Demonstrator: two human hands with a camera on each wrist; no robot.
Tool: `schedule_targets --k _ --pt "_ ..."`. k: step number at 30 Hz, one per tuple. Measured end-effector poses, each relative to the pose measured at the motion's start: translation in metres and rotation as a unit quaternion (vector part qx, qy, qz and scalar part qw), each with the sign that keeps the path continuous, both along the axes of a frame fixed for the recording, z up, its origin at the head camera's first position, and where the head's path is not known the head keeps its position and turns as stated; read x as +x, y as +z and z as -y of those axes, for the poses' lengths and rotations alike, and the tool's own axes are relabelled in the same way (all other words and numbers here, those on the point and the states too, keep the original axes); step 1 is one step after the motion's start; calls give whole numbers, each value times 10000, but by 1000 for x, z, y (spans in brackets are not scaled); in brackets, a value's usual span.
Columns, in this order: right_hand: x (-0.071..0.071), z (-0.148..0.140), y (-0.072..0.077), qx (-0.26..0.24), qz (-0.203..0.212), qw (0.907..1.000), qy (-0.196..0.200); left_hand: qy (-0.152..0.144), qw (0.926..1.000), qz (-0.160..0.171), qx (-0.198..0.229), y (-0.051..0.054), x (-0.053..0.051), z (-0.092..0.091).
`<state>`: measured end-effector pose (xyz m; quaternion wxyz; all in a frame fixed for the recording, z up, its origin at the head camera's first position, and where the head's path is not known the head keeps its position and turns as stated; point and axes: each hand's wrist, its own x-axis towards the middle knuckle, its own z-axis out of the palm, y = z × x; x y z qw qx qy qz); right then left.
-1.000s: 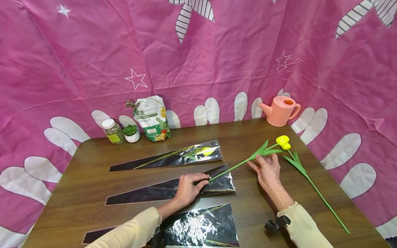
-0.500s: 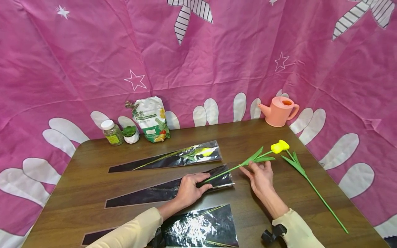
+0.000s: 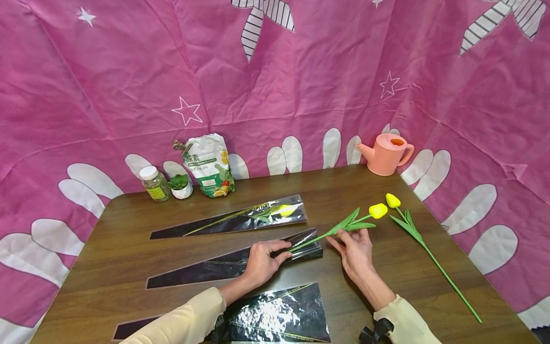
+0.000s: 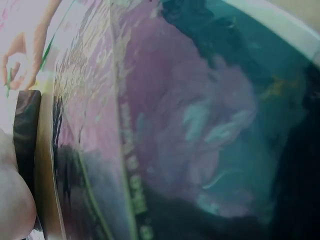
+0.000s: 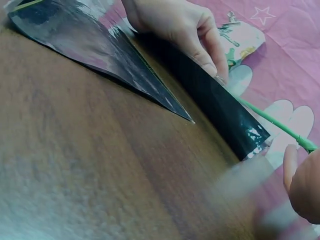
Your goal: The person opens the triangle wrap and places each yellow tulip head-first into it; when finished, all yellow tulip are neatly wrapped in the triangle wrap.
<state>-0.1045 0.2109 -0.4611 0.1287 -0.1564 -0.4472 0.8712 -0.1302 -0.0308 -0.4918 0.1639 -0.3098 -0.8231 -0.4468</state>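
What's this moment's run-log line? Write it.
left hand: pinches middle sleeve | right hand: holds tulip near leaves | stem: runs to left hand | loose tulip: on table, right | far sleeve: another tulip inside

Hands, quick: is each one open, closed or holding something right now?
Left hand: closed, pinching the edge of the middle dark bag.
Right hand: closed, holding a yellow tulip near its leaves.

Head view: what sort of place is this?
Probably an indoor flower-wrapping station, perhaps staged: flat black flower sleeves and yellow tulips at a wood-grain tabletop, with a pink printed drape hung behind.
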Motion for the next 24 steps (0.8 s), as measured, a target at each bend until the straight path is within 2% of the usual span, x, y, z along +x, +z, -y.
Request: schedule_targets --k 5,11,17,24 --pt "2 -2 -1 242 115 9996 15 -16 9999 98 44 2 1 2" --pt "3 -8 -1 455 285 9985 -73 -29 10000 66 64 1 2 4" --pt "1 -9 -2 339 338 9983 -338 -182 9998 -31 82 4 3 5" --pt "3 -10 -1 225 313 9986 -359 -203 9997 -91 99 6 4 4"
